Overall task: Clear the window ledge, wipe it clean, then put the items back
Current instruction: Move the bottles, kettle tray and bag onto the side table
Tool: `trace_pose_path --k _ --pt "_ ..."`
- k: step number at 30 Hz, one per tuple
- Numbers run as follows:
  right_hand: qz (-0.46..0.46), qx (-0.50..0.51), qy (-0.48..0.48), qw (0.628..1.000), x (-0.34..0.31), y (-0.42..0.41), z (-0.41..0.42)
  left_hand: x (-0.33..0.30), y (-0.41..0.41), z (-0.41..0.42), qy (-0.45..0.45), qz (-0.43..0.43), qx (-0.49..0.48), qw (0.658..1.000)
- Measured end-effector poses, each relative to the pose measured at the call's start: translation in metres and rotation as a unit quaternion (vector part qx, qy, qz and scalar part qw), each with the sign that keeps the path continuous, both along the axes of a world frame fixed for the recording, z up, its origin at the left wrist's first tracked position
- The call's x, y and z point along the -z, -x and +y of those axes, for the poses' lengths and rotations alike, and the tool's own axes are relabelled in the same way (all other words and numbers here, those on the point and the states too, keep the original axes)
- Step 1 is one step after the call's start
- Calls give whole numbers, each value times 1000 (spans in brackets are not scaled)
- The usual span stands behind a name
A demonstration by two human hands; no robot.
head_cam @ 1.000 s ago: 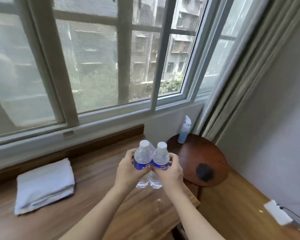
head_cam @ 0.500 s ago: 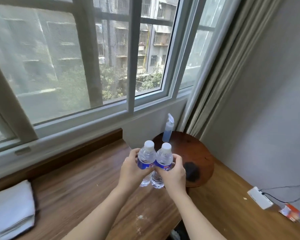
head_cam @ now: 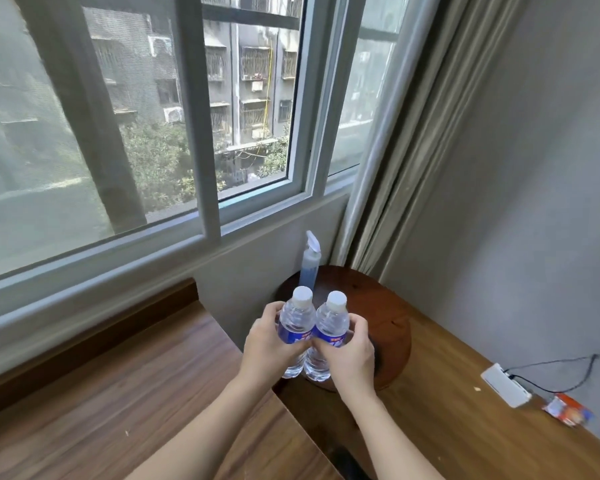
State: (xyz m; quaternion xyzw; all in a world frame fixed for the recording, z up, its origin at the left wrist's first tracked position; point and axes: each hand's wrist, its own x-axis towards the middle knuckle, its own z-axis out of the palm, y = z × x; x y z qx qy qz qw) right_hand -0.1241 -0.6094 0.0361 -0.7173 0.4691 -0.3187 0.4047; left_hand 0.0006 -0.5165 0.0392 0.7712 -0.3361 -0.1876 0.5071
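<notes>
Water bottles, two, upright and touching side by side: the left bottle [head_cam: 296,327] is gripped by the left hand [head_cam: 269,344], the right bottle [head_cam: 330,332] by the right hand [head_cam: 350,355]. Both hands hold them in the air above the near edge of a round wooden stool [head_cam: 388,306] (white caps, blue labels). A spray bottle [head_cam: 309,263] stands at the stool's back; the tabletop [head_cam: 118,393] lies to the left.
</notes>
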Motion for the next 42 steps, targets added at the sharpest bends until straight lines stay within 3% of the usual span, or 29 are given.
trace_pose_path --k 22,31,42 --pt "73 -25 -44 996 149 -77 -366 126 -66 -350 -129 58 -67 988" --pt "65 -10 -58 996 187 -115 -427 157 -82 -428 -130 84 -86 984" --pt "61 -47 -40 996 201 -124 -446 183 -96 -441 -138 65 -93 984"
